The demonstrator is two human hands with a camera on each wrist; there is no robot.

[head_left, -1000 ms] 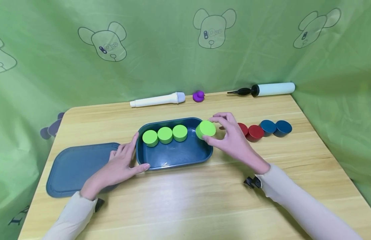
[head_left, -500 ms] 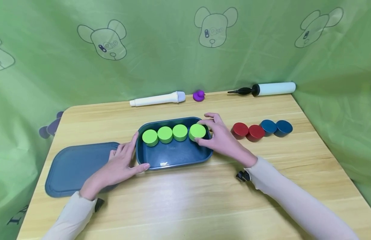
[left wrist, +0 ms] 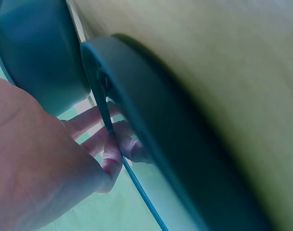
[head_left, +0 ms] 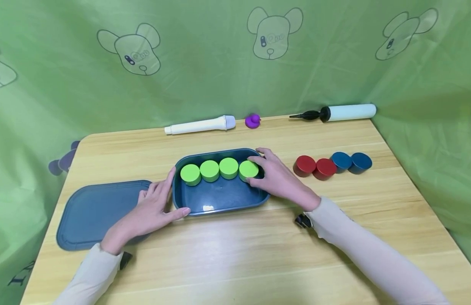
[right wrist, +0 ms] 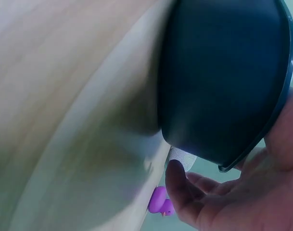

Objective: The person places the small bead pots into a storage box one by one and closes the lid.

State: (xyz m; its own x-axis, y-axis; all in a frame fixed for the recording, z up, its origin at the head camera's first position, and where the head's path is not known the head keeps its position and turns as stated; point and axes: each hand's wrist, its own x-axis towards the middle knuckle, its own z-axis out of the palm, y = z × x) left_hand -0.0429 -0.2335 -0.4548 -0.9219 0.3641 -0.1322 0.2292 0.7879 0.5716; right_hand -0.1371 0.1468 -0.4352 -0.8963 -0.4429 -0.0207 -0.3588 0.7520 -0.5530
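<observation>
A dark blue oval-cornered box (head_left: 220, 197) stands on the table, with several lime green round blocks in a row along its far side. My left hand (head_left: 149, 209) lies against the box's left end, fingers stretched along the wall and thumb on the near rim. Over the right end, my right hand (head_left: 279, 178) pinches the rightmost green round block (head_left: 248, 169) between thumb and finger; the block sits down inside the box. In the right wrist view, the box wall (right wrist: 223, 82) hides that block. A blue lid (head_left: 102, 212) lies flat, partly under my left hand and forearm.
To the right, two red round blocks (head_left: 304, 165) and two blue round blocks (head_left: 341, 162) touch in a line. Along the table's back edge lie a white toy microphone (head_left: 199, 126), a purple duck (head_left: 252, 121) and a hand pump (head_left: 346, 112). Green curtain surrounds the table.
My right hand has carried the green round block leftward and down into the box, beside the other green ones. The left hand has stayed against the box.
</observation>
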